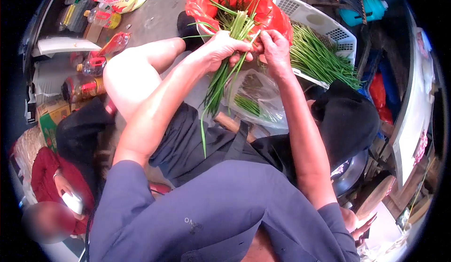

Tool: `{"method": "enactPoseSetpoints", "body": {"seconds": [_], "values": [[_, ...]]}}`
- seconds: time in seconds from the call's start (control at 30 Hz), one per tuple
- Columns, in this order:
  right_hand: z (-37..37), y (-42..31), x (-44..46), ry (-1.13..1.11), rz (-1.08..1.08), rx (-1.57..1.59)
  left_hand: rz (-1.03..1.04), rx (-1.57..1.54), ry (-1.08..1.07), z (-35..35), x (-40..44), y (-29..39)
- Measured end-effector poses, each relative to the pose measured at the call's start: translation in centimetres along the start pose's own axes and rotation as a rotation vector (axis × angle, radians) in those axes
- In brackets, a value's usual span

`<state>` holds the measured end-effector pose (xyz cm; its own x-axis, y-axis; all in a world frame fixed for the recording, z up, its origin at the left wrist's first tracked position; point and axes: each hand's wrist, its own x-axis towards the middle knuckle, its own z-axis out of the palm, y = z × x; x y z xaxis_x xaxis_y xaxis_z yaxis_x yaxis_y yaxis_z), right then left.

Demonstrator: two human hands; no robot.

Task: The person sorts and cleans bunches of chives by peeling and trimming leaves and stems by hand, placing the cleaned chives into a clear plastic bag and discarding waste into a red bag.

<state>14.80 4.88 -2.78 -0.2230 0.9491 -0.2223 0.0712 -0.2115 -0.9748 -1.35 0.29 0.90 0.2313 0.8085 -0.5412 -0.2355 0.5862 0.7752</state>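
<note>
Through the head camera I see the red plastic bag (203, 0) first, its mouth spread wide in front of the person, with loose dark green leaves (227, 7) heaped inside. Just beside it, the white basket (292, 4) stands on the right, its wall pierced with holes, and a thick mass of long green stalks (324, 57) fills its near part and spills over the edge. Nearer to me lies a crumpled clear plastic bag (276, 95), with a smaller lot of green stalks (247, 104) inside.

The bundle of greens (241, 25) is up in the hands, between the red bag and the clear one. Its pale, stiffer ends point up across the red bag's opening; the darker, thin blades droop below, and one hangs down over the dark trousers (213, 140). I see the left hand (228, 50) closed around the bundle's middle. The right hand (276, 50) is partly curled, thumb and finger drawn together at the bundle's edge; I cannot tell whether they pinch a strand.
</note>
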Motion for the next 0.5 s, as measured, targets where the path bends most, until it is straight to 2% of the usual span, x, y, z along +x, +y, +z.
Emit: {"method": "enactPoseSetpoints", "body": {"seconds": [0.13,0.2,0.3,0.4,0.47,0.5], "values": [[0.4,-0.3,2.1,0.076,-0.069,0.016,0.029,-0.03,-0.004,-0.4,-0.3,0.3],[0.7,-0.6,3.7,0.159,-0.024,0.183,0.024,-0.042,-0.012,-0.7,-0.6,0.5],[1.4,-1.1,5.8,0.152,-0.064,0.074,0.105,-0.122,-0.034,-1.1,-1.1,1.3],[2.2,-0.9,6.5,0.087,-0.116,0.043,0.184,-0.145,0.037,-2.2,-1.6,2.8],[1.7,-0.8,6.7,0.107,-0.162,-0.101,0.219,-0.19,0.04,-3.1,-1.9,3.7],[0.9,-0.4,6.6,0.092,-0.097,-0.069,0.245,-0.185,0.063,-3.3,-2.2,4.1]]}}
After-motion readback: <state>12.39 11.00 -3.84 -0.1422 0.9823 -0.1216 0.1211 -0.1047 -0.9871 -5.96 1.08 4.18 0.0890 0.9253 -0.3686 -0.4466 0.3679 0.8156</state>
